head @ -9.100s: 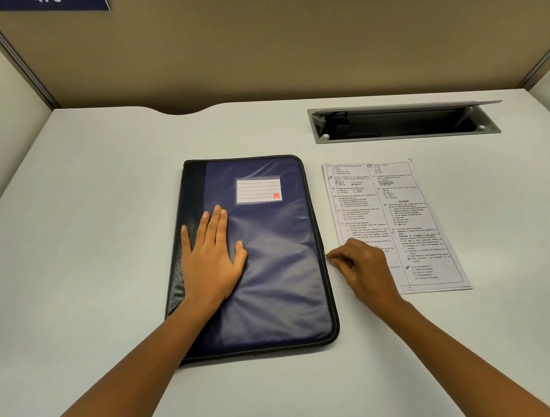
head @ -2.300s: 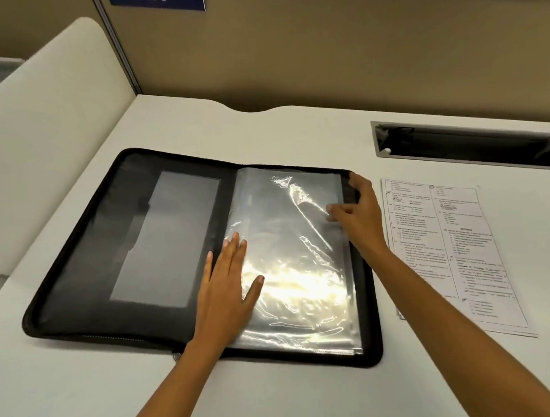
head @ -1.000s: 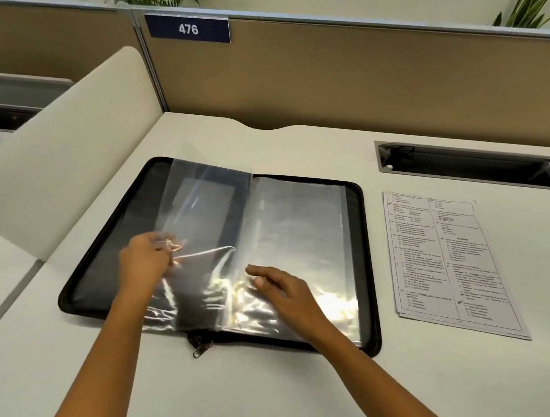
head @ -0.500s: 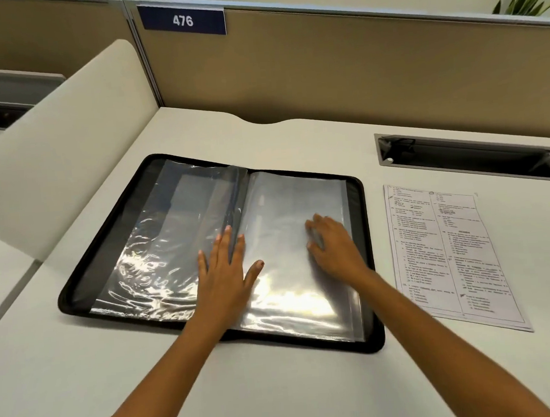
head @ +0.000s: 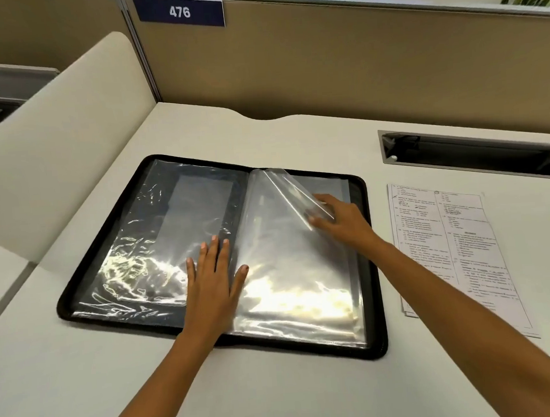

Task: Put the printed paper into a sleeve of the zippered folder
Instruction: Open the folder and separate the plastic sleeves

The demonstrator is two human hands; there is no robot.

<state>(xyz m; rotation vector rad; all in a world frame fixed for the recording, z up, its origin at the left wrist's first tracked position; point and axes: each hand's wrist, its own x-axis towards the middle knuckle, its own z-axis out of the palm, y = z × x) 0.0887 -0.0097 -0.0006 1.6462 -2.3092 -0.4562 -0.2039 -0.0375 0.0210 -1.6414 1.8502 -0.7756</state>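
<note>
You are opening a sleeve: your right hand pinches its lifted corner, while your left hand lies flat and spread on the folder. The paper lies untouched just right of the folder. Next, you likely widen the sleeve's mouth, then fetch the paper.

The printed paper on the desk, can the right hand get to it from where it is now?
Probably yes. The printed paper lies uncovered on the desk just right of the folder, but the right hand must first release the clear sleeve it is lifting.
</note>
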